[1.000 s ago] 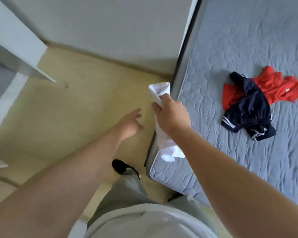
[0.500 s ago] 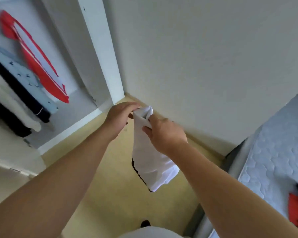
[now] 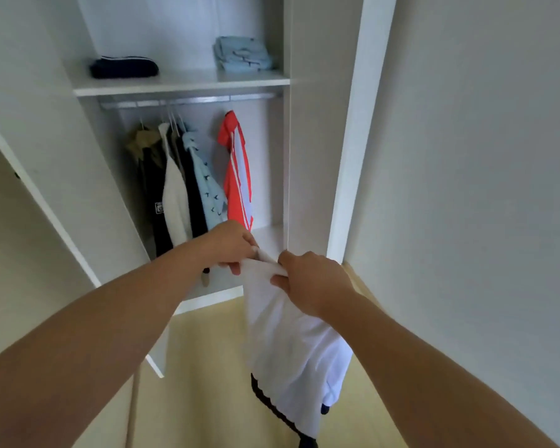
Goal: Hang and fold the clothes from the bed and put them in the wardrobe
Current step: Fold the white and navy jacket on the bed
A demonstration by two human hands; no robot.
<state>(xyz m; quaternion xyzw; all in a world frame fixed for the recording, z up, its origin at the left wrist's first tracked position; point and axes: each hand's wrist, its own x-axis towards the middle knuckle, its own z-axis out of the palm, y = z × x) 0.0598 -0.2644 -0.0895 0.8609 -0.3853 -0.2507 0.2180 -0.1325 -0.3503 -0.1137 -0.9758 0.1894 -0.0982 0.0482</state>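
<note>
A white garment (image 3: 288, 350) with a dark trimmed hem hangs down in front of me. My left hand (image 3: 230, 245) and my right hand (image 3: 311, 282) both pinch its top edge, close together. Behind them stands the open white wardrobe (image 3: 346, 156). On its rail (image 3: 188, 101) hang several clothes: an olive one, a white one, a dark one, a light blue patterned shirt and a red and white shirt (image 3: 238, 176). The bed is out of view.
The shelf (image 3: 181, 84) above the rail carries a folded dark garment (image 3: 123, 66) and a folded light blue pile (image 3: 243, 54). An open wardrobe door (image 3: 46, 195) stands at the left. A plain wall is at the right, yellow floor below.
My view has swung from the bed to the wardrobe. My left hand has joined the right on the white garment's top edge, and both have risen toward the wardrobe opening.
</note>
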